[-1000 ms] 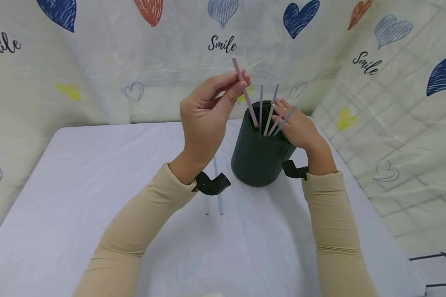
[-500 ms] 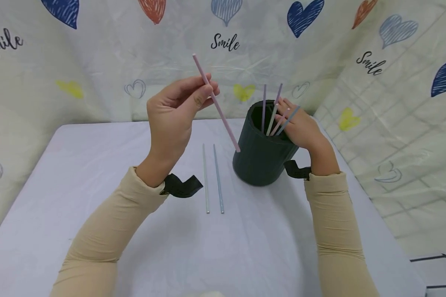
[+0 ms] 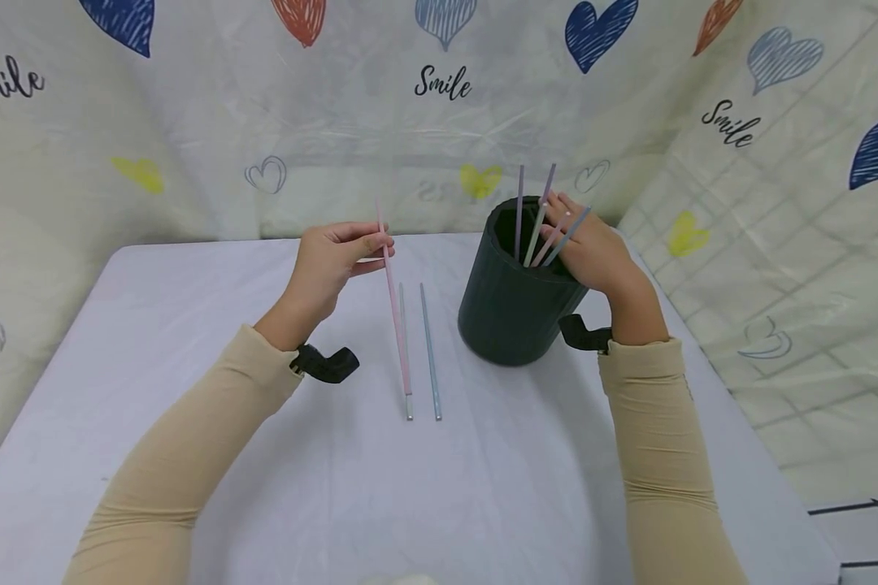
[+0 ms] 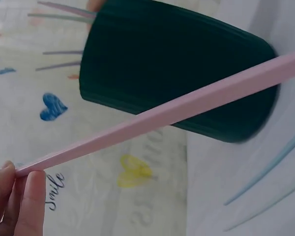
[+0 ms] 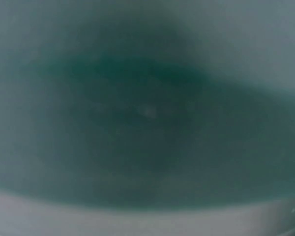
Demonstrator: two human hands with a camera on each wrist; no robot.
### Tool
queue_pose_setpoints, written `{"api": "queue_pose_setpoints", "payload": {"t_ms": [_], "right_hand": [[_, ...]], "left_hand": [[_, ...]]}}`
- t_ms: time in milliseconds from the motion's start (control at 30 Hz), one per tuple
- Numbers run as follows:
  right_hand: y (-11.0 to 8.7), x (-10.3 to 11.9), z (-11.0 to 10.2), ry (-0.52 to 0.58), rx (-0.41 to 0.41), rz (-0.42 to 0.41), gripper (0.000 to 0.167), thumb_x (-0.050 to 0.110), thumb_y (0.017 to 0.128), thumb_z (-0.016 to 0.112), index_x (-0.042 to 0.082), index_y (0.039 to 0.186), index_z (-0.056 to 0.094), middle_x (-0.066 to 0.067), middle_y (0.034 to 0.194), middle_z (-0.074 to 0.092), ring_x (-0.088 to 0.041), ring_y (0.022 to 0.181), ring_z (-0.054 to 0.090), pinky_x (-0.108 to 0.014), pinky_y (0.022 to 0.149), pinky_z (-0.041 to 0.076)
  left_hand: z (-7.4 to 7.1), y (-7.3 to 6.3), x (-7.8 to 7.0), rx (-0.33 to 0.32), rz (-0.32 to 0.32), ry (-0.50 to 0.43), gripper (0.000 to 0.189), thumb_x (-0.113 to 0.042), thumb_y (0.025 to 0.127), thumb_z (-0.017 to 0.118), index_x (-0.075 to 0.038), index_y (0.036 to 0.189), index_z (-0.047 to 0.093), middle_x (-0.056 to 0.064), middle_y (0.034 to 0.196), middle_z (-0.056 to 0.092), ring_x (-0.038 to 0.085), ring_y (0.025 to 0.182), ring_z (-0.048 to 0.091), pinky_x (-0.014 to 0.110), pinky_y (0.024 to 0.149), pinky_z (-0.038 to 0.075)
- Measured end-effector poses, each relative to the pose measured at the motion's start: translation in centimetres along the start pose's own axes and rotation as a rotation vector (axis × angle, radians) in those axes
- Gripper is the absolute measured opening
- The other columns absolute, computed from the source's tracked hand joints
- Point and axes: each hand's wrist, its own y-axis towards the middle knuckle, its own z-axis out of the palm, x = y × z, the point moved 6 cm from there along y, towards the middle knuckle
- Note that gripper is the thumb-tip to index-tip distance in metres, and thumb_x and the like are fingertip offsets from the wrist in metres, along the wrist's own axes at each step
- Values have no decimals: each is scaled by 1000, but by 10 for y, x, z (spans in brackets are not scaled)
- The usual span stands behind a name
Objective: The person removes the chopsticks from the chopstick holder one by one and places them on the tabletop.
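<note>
My left hand (image 3: 323, 264) pinches a pink chopstick (image 3: 397, 325) near its upper, thinner end, and its thick end slants down over the table. In the left wrist view the pink chopstick (image 4: 172, 112) crosses in front of the dark green holder (image 4: 177, 64). Two chopsticks lie side by side on the cloth: a blue one (image 3: 430, 349) and a pale green one (image 3: 408, 410), partly covered by the pink one. At the holder (image 3: 515, 313), my right hand (image 3: 588, 248) grips the rim; its thumb's exact place is unclear. Several pastel chopsticks (image 3: 520, 215) stand inside.
A white cloth covers the table (image 3: 212, 406), whose back edge meets a hanging sheet (image 3: 336, 106) printed with hearts and words. The right wrist view is blurred and filled by the holder's green wall (image 5: 147, 132).
My left hand has moved left and down, taking the pink chopstick out of the holder to above the two lying chopsticks. The right hand stays at the holder.
</note>
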Motion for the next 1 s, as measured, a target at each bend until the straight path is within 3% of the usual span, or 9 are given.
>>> {"api": "queue_pose_setpoints", "payload": {"t_ms": [200,467,700,1000], "right_hand": [[0,-1,0,10,4,4,60,32,110,31,-1,157,14,-20,166,6,-36,156,-3,-56,127,3],[1,0,3,0,10,-12,59,32,110,28,0,157,12,-20,166,5,-37,155,-3,-56,127,4],[0,1,3,5,6,-12,58,30,110,29,1,157,13,-19,166,5,-37,155,-3,-56,127,3],[-1,2,0,-7,-3,-20,58,30,110,30,-1,157,14,-21,166,7,-38,155,-1,-55,128,4]], "left_hand": [[-12,13,30,-10,-110,70,27,-9,93,69,6,116,69,-5,82,74,9,81,72,25,79,63],[-21,20,62,0,-234,149,33,-11,94,68,7,122,66,-6,83,73,6,80,72,26,83,62],[-30,26,89,-28,-356,150,35,-10,95,68,5,126,64,-4,83,73,7,79,73,22,78,62],[-34,32,117,-40,-433,127,40,-7,95,66,9,131,59,-4,78,72,6,72,72,20,74,62]]}}
